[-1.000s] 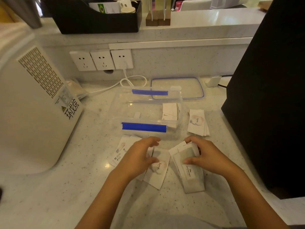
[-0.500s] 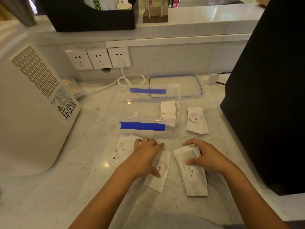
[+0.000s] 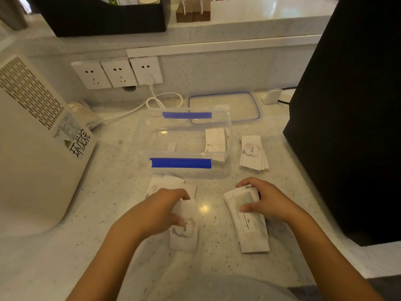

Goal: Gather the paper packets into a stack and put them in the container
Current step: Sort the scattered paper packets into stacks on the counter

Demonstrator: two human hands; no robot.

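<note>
Pinching a single blurred paper packet [image 3: 184, 227] between thumb and fingers, the left hand [image 3: 156, 210] sits at lower centre of the frame, just in front of a few loose packets [image 3: 171, 183] on the speckled counter [image 3: 104, 213]. To the right, the right hand [image 3: 265, 199] rests curled on a fanned stack of packets [image 3: 251, 231], thumb pressing its top. Above them stands the clear container [image 3: 184, 144] with blue clips, some packets [image 3: 216, 141] already inside, another small pile [image 3: 252, 153] just right of it.
</note>
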